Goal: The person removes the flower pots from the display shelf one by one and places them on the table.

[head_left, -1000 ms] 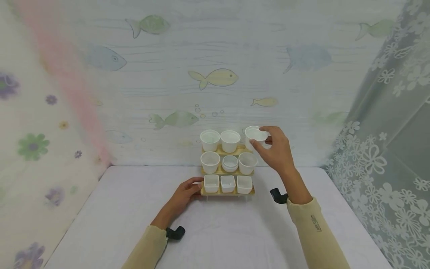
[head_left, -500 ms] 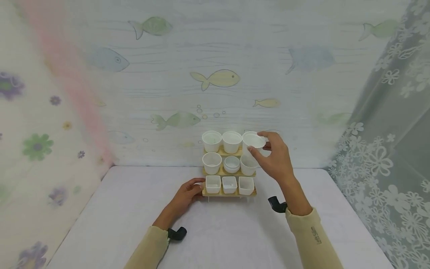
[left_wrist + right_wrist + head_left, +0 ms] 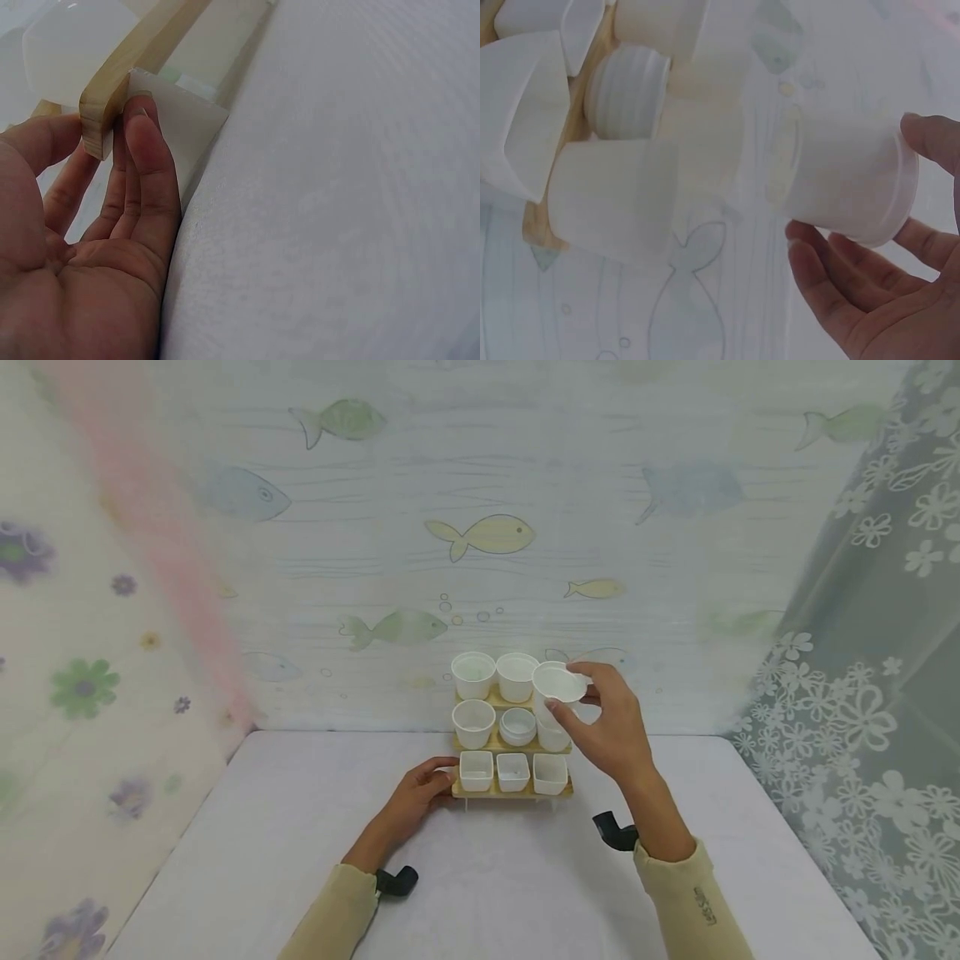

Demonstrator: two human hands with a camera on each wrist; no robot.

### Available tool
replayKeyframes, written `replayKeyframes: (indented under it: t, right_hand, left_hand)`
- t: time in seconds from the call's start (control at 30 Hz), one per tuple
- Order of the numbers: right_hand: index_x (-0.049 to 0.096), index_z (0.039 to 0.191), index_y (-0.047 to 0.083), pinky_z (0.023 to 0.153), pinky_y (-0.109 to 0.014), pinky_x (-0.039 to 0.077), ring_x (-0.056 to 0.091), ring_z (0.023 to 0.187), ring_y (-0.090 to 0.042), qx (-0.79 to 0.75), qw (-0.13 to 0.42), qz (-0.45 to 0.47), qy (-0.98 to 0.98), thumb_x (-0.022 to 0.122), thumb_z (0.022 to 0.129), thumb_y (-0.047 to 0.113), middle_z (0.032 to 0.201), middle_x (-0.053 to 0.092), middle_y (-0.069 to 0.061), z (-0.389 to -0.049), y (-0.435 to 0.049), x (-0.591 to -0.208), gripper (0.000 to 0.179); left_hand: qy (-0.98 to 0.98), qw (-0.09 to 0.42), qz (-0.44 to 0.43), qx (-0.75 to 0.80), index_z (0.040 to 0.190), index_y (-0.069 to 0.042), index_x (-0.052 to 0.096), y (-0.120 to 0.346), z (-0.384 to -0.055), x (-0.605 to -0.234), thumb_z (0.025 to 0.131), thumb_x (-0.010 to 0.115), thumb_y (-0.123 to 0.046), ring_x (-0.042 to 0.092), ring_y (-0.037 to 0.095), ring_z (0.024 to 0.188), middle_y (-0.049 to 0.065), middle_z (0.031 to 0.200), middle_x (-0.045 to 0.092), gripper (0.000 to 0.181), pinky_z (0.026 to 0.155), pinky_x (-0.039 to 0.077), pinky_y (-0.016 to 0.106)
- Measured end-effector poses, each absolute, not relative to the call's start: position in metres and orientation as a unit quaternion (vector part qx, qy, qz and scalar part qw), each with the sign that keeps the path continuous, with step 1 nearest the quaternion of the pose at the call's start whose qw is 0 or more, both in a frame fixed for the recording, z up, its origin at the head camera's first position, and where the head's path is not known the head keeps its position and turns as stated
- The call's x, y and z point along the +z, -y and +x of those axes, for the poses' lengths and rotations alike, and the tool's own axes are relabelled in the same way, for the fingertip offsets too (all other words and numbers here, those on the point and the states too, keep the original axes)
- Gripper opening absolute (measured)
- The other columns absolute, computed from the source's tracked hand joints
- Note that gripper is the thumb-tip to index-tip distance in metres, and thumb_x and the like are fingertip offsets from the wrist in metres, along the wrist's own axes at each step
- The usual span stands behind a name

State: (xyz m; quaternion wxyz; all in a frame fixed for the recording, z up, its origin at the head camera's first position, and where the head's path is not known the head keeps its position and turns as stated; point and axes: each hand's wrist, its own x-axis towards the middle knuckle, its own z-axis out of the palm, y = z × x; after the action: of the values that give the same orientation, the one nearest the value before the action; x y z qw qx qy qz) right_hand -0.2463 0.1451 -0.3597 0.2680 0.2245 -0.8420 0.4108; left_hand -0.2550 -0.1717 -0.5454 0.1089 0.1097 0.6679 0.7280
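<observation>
My right hand (image 3: 611, 731) pinches a white round cup (image 3: 558, 682) by its rim, thumb in front and fingers behind. In the head view the cup overlaps the right part of the top tier; in the right wrist view this held cup (image 3: 847, 176) is apart from the others. At the lower left, my left hand (image 3: 412, 793) grips the end of the front board of a three-tier wooden stand (image 3: 495, 792). The left wrist view shows thumb and fingers on either side of the wooden board (image 3: 112, 82), beside a whitish support panel (image 3: 184, 124).
Two round cups (image 3: 472, 677) stand on the top tier. The middle tier has a ribbed bowl (image 3: 517, 727) between two round cups. Three square cups (image 3: 513, 772) line the front tier. A white cloth (image 3: 315, 810) covers the table, with a fish-patterned backdrop (image 3: 337, 527) behind.
My right hand has moved left and down with the cup, which now overlaps the middle tier's right cup. My left hand keeps its grip on the stand. The head view has shifted slightly.
</observation>
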Motion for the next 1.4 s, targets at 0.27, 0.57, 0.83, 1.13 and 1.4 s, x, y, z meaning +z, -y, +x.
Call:
replayKeyframes:
  t: [0.27, 0.57, 0.83, 1.13, 1.4]
  right_hand:
    - [0.060, 0.138, 0.005, 0.094, -0.040, 0.061, 0.074, 0.105, -0.028, 0.411, 0.277, 0.219, 0.841, 0.086, 0.092, 0.017, 0.134, 0.063, -0.009, -0.248, -0.130, -0.363, 0.054]
    - [0.062, 0.138, 0.008, 0.093, -0.039, 0.061, 0.071, 0.109, -0.022, 0.427, 0.272, 0.235, 0.830, 0.088, 0.089, 0.015, 0.135, 0.063, -0.004, -0.236, -0.121, -0.371, 0.056]
    - [0.062, 0.138, 0.009, 0.095, -0.038, 0.060, 0.067, 0.117, -0.020, 0.440, 0.259, 0.255, 0.821, 0.089, 0.088, 0.014, 0.140, 0.062, -0.002, -0.217, -0.124, -0.377, 0.058]
    - [0.062, 0.137, 0.008, 0.090, -0.042, 0.062, 0.069, 0.111, -0.019, 0.423, 0.248, 0.270, 0.829, 0.089, 0.088, 0.017, 0.138, 0.062, -0.001, -0.209, -0.121, -0.390, 0.056]
    - [0.063, 0.136, 0.009, 0.091, -0.039, 0.062, 0.067, 0.115, -0.019, 0.432, 0.240, 0.282, 0.822, 0.089, 0.087, 0.015, 0.140, 0.061, -0.002, -0.204, -0.119, -0.400, 0.055]
  left_hand:
    - [-0.668, 0.123, 0.126, 0.723, 0.149, -0.003, 0.054, 0.181, -0.280, -0.546, 0.110, 0.057, -0.013, 0.069, 0.020, 0.105, 0.008, 0.115, 0.072, 0.040, 0.091, 0.060, 0.035]
    - [-0.667, 0.127, 0.126, 0.723, 0.149, -0.004, 0.054, 0.181, -0.283, -0.545, 0.110, 0.059, -0.014, 0.068, 0.020, 0.105, 0.009, 0.115, 0.071, 0.041, 0.091, 0.059, 0.034]
    - [-0.668, 0.120, 0.109, 0.726, 0.148, -0.005, 0.055, 0.175, -0.265, -0.544, 0.110, 0.060, -0.015, 0.068, 0.020, 0.105, 0.009, 0.117, 0.071, 0.040, 0.091, 0.059, 0.035]
    - [-0.669, 0.117, 0.107, 0.726, 0.148, -0.005, 0.056, 0.174, -0.261, -0.544, 0.110, 0.060, -0.014, 0.068, 0.021, 0.105, 0.009, 0.117, 0.071, 0.040, 0.091, 0.059, 0.034]
    - [-0.670, 0.119, 0.112, 0.724, 0.149, -0.005, 0.055, 0.174, -0.262, -0.545, 0.109, 0.061, -0.015, 0.068, 0.021, 0.107, 0.011, 0.121, 0.070, 0.041, 0.092, 0.059, 0.034]
